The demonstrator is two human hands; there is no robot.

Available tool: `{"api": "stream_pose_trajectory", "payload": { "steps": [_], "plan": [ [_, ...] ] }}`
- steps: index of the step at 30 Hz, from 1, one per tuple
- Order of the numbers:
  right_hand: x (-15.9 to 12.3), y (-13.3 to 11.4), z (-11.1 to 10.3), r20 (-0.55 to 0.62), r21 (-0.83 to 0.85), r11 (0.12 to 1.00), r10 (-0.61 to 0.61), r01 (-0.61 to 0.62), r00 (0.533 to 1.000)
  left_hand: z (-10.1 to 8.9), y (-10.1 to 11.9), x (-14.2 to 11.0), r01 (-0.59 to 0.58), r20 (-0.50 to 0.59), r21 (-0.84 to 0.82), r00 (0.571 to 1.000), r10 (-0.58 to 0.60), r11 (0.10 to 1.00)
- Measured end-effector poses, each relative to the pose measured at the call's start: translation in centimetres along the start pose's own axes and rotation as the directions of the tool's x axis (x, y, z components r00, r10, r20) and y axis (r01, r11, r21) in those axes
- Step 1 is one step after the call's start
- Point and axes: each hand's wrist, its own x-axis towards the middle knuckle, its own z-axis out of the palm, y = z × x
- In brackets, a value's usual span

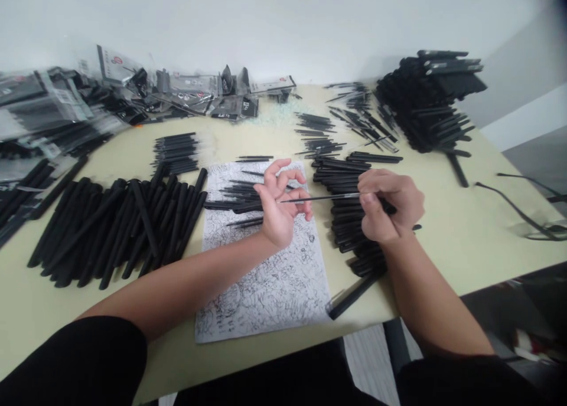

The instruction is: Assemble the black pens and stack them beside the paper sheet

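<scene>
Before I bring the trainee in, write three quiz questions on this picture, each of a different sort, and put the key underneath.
1. Which hand grips the thin rod?
2. True or false: the left hand is open.
3. The scribbled paper lies:
a) on top of the plastic packets
b) between two piles of black tubes
c) under the eyeglasses

Key: 1: the right hand; 2: true; 3: b.

slim dark rod (316, 199), nearly level
</scene>
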Motion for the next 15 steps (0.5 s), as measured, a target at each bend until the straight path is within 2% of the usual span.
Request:
{"api": "stream_pose_trajectory", "payload": {
  "steps": [3,8,13,15],
  "plan": [
    [0.39,-0.58,0.03,-0.143,0.046,0.998,-0.023,0.03,0.989,0.14,0.1,-0.06,0.026,-0.021,0.022,0.999,-0.025,0.999],
    [0.78,-0.65,0.15,-0.176,0.099,0.987,-0.109,0.127,0.978,0.21,-0.08,0.08,-0.001,-0.028,-0.006,1.0,0.001,1.0],
    [0.82,-0.37,0.15,-0.192,0.067,0.995,-0.066,0.08,0.979,0.08,-0.32,0.45,-0.009,-0.035,-0.058,0.999,0.007,0.998],
    [0.87,-0.27,0.27,-0.227,0.091,0.991,-0.078,0.101,0.971,0.07,-0.34,0.54,-0.003,-0.041,-0.07,0.999,0.001,0.998]
  ]
}}
